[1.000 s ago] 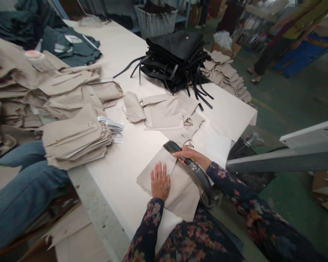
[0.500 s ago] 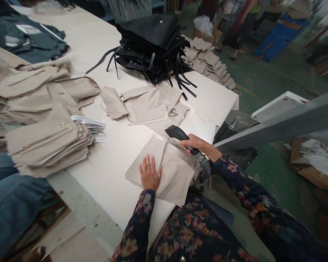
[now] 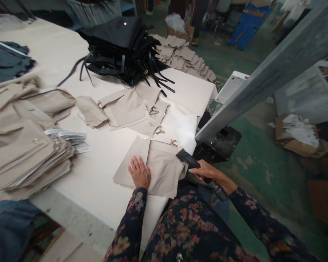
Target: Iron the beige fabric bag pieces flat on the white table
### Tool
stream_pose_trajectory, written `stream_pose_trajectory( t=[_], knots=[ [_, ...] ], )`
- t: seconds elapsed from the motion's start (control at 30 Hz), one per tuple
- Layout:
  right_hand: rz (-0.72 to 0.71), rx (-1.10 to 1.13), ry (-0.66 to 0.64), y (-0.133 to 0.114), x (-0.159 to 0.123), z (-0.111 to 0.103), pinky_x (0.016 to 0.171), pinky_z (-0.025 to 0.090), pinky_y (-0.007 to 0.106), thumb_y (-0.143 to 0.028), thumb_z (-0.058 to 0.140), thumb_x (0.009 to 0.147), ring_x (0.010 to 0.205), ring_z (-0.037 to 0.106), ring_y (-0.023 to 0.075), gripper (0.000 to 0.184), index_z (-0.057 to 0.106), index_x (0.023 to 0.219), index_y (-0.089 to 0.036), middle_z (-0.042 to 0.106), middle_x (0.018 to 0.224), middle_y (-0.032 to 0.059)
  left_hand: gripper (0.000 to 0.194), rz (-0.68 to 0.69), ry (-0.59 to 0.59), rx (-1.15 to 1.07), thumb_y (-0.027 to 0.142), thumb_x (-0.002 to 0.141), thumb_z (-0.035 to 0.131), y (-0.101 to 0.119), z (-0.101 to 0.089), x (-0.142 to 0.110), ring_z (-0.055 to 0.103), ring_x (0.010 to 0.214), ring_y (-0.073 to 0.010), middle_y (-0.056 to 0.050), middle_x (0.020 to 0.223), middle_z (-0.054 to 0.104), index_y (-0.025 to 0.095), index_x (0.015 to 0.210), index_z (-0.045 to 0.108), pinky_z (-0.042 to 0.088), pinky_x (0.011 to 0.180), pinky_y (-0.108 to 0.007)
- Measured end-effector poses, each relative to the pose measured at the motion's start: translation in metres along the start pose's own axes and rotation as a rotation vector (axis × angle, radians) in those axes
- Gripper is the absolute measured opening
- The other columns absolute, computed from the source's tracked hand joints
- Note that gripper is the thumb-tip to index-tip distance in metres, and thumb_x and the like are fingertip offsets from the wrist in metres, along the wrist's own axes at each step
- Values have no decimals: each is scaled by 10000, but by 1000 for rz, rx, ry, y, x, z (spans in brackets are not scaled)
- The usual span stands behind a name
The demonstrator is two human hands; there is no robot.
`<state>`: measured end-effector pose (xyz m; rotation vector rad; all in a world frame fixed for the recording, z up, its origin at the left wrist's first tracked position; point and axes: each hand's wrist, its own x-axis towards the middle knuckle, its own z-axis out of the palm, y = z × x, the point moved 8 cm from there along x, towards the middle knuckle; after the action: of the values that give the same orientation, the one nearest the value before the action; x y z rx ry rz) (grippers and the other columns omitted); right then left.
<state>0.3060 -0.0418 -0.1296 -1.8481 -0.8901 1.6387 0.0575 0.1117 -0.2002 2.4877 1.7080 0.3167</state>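
My left hand (image 3: 140, 173) lies flat, fingers spread, on a stack of beige fabric panels (image 3: 162, 169) near the table's edge. My right hand (image 3: 209, 171) is wrapped around a black hose nozzle (image 3: 188, 158), a hand-held tool with a flat tip and a hose behind it. The tip is over the panels' right edge; whether it touches them I cannot tell. A small metal fitting (image 3: 173, 142) shows at the stack's top edge. Just beyond lie more beige bag pieces (image 3: 128, 107) with metal fittings.
Black bags with straps (image 3: 120, 43) are heaped on the white table (image 3: 98, 167). Beige pieces (image 3: 30, 156) are piled at the left, beside a person's jeans-clad leg (image 3: 8, 229). A grey post (image 3: 262, 72) slants up at the right, with a box of scraps (image 3: 297, 134) beyond.
The nozzle in my right hand has moved right and toward me, from the stack's top edge to its right edge. My left hand stays flat on the panels. The view has shifted right.
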Motion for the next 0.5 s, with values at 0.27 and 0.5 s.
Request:
stream_pose_trajectory(
  t=[0.27,0.5],
  knots=[
    [-45,91,168,-9,45,-19,356,378,195,-430,652,786,378,449,95,373,470,584,-174,506,453,-19,572,-7,7,19,274,933,335,-3,-2,-2,187,1428,-351,-236,1524,254,53,1460,300,199,1115,-594],
    [-77,111,94,14,0,-10,360,383,196,-427,679,760,372,462,96,368,502,581,-159,518,451,-20,538,212,-33,-34,291,955,323,62,-8,3,194,1431,-322,-170,1526,295,103,1458,335,196,1138,-567]
  ],
)
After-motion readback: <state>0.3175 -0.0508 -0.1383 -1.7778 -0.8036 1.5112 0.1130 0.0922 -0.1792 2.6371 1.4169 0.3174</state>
